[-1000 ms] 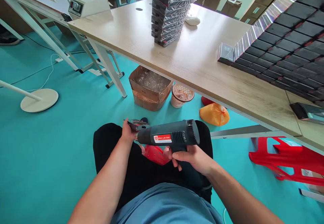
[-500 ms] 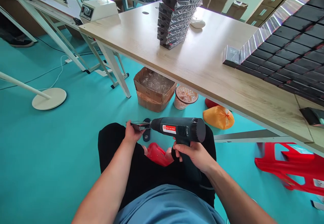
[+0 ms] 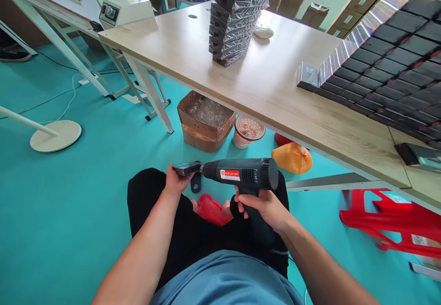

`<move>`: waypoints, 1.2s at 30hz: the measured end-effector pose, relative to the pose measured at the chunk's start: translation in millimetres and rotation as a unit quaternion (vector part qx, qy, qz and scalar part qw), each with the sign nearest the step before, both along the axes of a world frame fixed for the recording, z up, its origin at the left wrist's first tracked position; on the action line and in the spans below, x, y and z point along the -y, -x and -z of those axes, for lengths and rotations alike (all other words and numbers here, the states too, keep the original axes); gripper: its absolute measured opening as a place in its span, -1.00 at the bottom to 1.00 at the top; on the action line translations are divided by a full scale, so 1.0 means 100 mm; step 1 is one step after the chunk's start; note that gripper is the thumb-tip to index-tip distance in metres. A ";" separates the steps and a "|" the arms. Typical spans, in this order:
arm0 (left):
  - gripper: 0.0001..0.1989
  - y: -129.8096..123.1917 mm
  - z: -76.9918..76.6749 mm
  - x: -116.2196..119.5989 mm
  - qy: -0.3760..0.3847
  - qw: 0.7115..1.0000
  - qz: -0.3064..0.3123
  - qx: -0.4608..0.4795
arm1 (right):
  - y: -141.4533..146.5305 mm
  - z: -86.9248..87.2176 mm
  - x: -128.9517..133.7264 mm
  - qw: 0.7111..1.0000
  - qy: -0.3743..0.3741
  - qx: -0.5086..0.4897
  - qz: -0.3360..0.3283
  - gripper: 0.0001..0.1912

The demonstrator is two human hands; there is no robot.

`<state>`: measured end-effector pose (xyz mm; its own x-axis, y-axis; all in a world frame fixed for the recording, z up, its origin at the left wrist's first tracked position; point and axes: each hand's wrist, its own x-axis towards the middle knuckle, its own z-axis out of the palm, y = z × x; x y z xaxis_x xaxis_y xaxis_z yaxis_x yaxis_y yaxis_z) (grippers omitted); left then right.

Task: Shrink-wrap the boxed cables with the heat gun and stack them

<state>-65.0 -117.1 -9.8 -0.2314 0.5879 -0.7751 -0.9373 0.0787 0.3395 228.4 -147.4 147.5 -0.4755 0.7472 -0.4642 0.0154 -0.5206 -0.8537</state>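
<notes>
My right hand (image 3: 263,204) is closed around the handle of a dark heat gun (image 3: 241,172) with a red and white label. Its nozzle points left, close to a flat black box (image 3: 188,168) with a shiny surface, possibly film-wrapped. My left hand (image 3: 175,181) grips that box from its near left side, fingers partly hidden beneath it. Both hands are above my lap. On the table stands a tall stack of film-wrapped black boxes (image 3: 234,25), and to the right is a large block of similar boxes (image 3: 396,66).
The wooden table (image 3: 268,93) runs diagonally ahead. Beneath it are a carton of clear film (image 3: 206,130), a waste basket (image 3: 246,132) and an orange bag (image 3: 292,158). A red stool (image 3: 379,222) lies to the right; a white stand base (image 3: 57,136) is on the left.
The black box in my left hand has been tilted so its top face now shows more, at the heat gun's nozzle. The whole view has shifted slightly.
</notes>
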 end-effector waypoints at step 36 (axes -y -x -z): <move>-0.66 -0.27 -0.01 0.08 -0.080 0.890 0.175 -0.414 | 0.01 -0.03 0.05 0.997 -0.018 0.003 -0.072 -0.69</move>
